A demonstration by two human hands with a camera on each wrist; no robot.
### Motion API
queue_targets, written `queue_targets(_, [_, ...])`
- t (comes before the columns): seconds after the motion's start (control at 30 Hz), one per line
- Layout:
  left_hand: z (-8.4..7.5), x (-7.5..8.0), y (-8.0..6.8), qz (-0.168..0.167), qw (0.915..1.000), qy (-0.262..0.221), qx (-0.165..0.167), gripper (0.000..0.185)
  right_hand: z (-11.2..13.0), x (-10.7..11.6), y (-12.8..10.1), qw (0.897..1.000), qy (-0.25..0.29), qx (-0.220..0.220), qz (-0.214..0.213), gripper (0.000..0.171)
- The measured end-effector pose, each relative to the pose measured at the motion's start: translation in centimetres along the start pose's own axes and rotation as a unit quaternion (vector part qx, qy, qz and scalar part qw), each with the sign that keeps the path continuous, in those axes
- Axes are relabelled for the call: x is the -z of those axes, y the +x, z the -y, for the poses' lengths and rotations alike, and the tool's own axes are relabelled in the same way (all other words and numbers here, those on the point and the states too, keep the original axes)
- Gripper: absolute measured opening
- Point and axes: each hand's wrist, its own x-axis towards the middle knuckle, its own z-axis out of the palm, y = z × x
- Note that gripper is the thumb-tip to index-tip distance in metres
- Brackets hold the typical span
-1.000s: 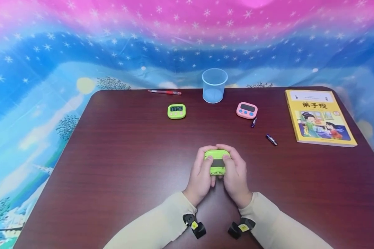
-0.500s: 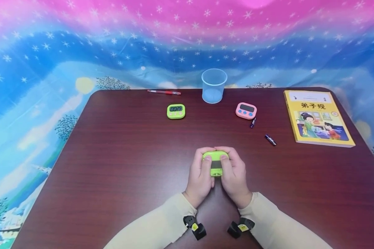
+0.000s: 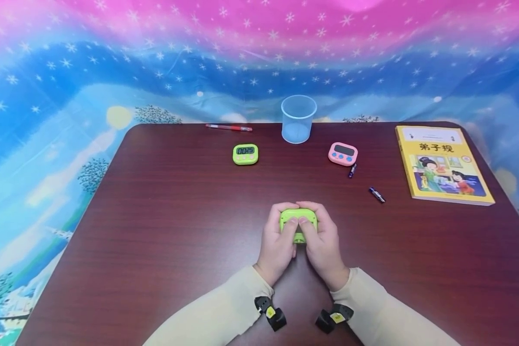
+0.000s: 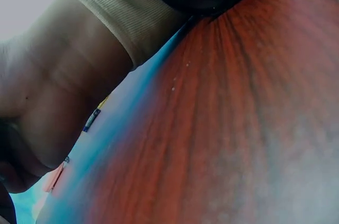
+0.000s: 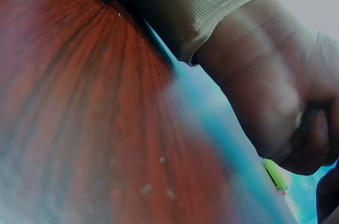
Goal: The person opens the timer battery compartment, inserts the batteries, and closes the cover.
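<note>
In the head view, a green digital timer [image 3: 299, 214] is held between both hands near the middle of the table. My left hand [image 3: 278, 240] grips its left side and my right hand [image 3: 326, 242] its right side, fingers wrapped behind. Both thumbs lie on the front, close together over the dark screen and covering most of it. In the wrist views, the left hand [image 4: 47, 107] and the right hand [image 5: 270, 81] show mainly as wrist and palm, and the held timer is hidden.
Farther back are another green timer [image 3: 245, 154] with lit digits, a pink timer [image 3: 343, 154], a clear plastic cup [image 3: 296, 127] and a red pen [image 3: 229, 127]. Two small batteries, one by the pink timer [image 3: 352, 170] and one nearer [image 3: 376, 194], lie left of a yellow book [image 3: 445, 166].
Both thumbs have slid inward over the held timer's screen, from its sides to nearly meeting. The hands stay in about the same place. The standing green timer's digits have changed.
</note>
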Motion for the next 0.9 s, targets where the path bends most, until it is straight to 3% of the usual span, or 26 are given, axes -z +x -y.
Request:
queue_targets(0.23, [0.3, -0.2, 0.0, -0.001, 0.9997, -0.012, -0.021, 0.02, -0.3, -0.1, 0.0, 1.0, -0.017, -0.003, -0.014, 0.028])
queue_targets(0.5, [0.1, 0.8, 0.7, 0.034, 0.9992, 0.02, 0.001, 0.021, -0.6, 0.6, 0.7, 0.999, -0.04, -0.008, 0.004, 0.028])
queue_targets(0.77, [0.0, 2.8, 2.0, 0.1, 0.9937, 0.048, 0.012, 0.026, -1.1, 1.7, 1.9, 0.999, -0.026, 0.027, 0.038, 0.032])
queue_targets(0.9, [-0.1, 3.8, 2.4, 0.131, 0.9901, 0.029, 0.042, 0.032, -1.2, 2.3, 2.3, 0.997, -0.019, 0.055, 0.045, 0.029])
